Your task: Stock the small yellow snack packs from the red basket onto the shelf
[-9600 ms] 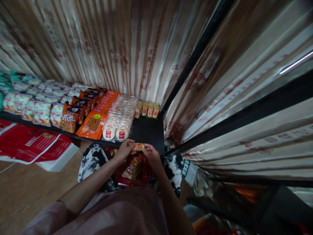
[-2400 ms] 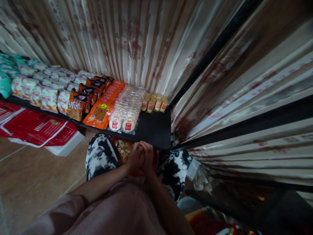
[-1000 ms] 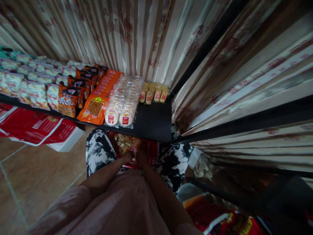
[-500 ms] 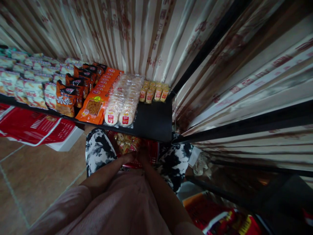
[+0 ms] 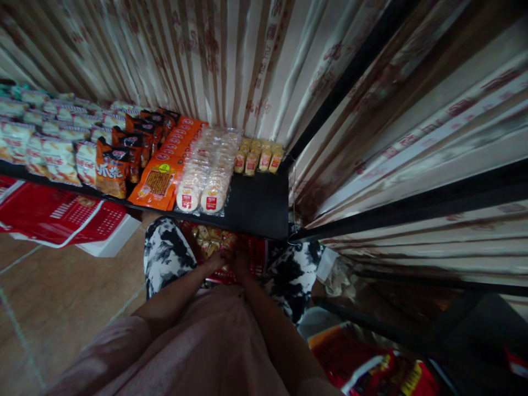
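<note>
Small gold-wrapped snacks (image 5: 208, 236) sit in a red bag (image 5: 258, 253) between the person's knees, near side of black shelf (image 5: 258, 206). Left hand (image 5: 219, 260) and right hand (image 5: 240, 263) close together at the pile's near edge; dark there, can't tell whether either grips anything. On shelf: yellow snack packs (image 5: 259, 157) far right, clear-wrapped round crackers (image 5: 204, 184) left of them, then orange bag (image 5: 159, 176), then upright orange-black packs (image 5: 112, 168). Pleated curtain (image 5: 231, 66) behind.
</note>
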### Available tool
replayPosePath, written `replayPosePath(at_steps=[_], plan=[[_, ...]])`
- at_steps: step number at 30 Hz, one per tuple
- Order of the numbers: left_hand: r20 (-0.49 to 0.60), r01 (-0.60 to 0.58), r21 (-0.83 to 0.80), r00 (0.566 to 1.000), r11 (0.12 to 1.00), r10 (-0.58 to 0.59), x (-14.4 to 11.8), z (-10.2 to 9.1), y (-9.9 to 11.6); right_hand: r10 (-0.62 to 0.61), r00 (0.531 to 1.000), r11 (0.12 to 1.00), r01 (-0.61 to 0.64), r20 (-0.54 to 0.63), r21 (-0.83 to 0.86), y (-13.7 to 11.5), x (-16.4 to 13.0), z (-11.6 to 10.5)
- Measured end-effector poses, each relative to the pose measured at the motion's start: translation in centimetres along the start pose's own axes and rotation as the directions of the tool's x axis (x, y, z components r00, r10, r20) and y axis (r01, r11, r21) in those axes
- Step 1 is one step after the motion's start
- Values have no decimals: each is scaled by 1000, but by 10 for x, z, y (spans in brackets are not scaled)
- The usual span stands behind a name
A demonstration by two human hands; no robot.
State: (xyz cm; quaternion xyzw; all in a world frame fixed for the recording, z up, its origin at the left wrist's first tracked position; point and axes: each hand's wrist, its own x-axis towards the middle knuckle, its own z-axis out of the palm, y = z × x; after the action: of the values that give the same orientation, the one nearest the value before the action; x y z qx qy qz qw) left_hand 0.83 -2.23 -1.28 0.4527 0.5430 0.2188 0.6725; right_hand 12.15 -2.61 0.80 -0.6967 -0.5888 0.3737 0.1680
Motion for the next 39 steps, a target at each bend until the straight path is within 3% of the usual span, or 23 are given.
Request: replayPosePath(at_steps=[3,8,12,17,28,39], plan=[[-55,-6,-27,998,1000,4,-1,0,4,-2,1000,1000,3,-21,25,-1,0,-2],[-246,-55,-132,969,990,21,-10,0,17,-21,997,997,26,-80,71,-4,-4,-6],[-284,-35,-150,959,988,-9,-21,-2,33,-89,977,986,114,-194,125,-7,-9,-9],[-328,-88,-157,944,984,32,-32,-4,52,-182,950,972,212,-253,98,-8,-12,-12],[-293,6,-130,955,992,-44,-52,-10,75,-243,911,953,289,-334,95,-18,-23,-29],[-254,-71,-91,966,993,45,-59,-20,89,-261,915,939,315,-308,139,-25,-28,-49]])
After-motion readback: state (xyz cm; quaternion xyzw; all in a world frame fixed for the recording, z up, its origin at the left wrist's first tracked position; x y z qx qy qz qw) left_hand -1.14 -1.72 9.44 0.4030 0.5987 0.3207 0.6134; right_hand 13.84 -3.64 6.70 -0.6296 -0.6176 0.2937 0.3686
